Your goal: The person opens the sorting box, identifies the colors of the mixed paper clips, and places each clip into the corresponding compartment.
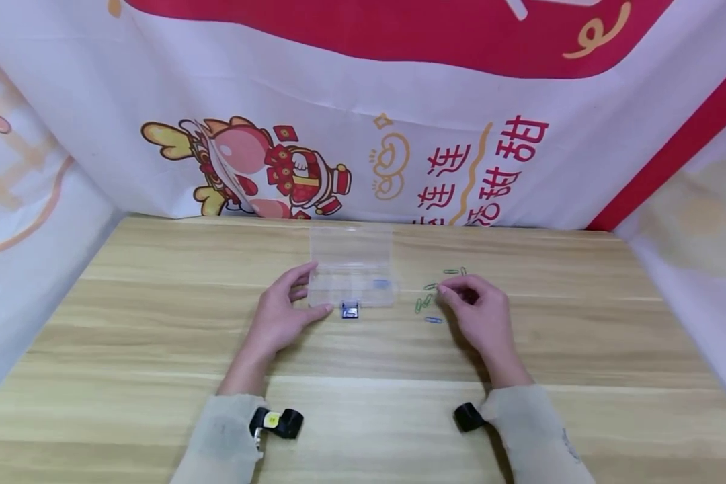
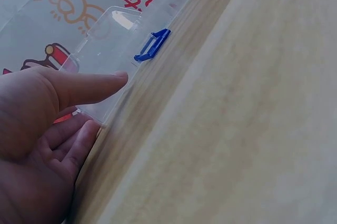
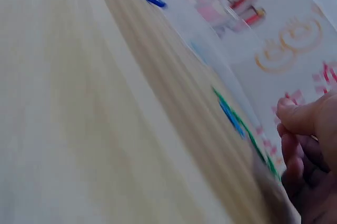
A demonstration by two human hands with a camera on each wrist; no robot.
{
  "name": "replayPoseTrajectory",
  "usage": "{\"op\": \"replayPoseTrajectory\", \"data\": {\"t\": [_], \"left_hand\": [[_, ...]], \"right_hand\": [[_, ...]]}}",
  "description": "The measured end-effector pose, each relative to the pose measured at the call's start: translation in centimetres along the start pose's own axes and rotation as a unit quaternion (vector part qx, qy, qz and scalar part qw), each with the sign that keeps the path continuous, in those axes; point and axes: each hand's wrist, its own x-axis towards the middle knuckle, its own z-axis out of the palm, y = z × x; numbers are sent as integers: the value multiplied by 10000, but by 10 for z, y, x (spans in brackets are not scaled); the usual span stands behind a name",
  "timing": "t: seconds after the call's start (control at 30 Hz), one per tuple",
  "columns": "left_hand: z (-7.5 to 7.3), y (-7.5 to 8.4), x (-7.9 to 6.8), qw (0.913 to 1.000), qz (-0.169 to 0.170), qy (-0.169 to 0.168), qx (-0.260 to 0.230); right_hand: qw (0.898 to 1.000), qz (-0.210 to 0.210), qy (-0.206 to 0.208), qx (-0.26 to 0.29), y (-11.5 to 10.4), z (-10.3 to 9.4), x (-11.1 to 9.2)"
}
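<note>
A clear plastic box (image 1: 322, 296) lies with its lid (image 1: 351, 245) raised at the back and a blue latch (image 1: 350, 310) at the front. My left hand (image 1: 281, 312) holds its left end, thumb along the front corner, fingers at the side. Something blue (image 1: 381, 284) shows inside the right part. Beside the loose paper clips, my right hand (image 1: 480, 312) has thumb and forefinger brought together, fingertips right at a green paper clip (image 1: 430, 287); I cannot tell whether they pinch one. In the right wrist view the right hand (image 3: 310, 145) is blurred.
More green paper clips (image 1: 419, 306) and a blue paper clip (image 1: 433, 320) lie on the wooden table (image 1: 363, 417) right of the box. Another green paper clip (image 1: 451, 271) lies further back. A printed cloth (image 1: 351, 87) hangs behind the table's far edge.
</note>
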Motion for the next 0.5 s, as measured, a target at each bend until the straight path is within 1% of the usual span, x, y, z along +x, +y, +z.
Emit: {"op": "replayPoseTrajectory", "data": {"t": [0.07,0.13,0.23,0.3,0.43,0.5], "left_hand": [[-2,1,0,10000,-10,16,9],[-2,2,0,10000,12,25,2],[-2,2,0,10000,11,17,-28],[-1,2,0,10000,-11,17,-50],[1,1,-1,9999,-89,14,-49],[1,1,-1,9999,-113,22,-27]], "right_hand": [[9998,160,8,-101,7,-8,-2],[9995,174,-63,-240,11,-14,-4],[9986,-36,-302,-441,14,-19,-5],[9970,-215,-530,-513,15,-20,-5],[9918,-523,-1018,-561,18,-22,-7],[9887,-705,-1183,-591,20,-22,-8]]}}
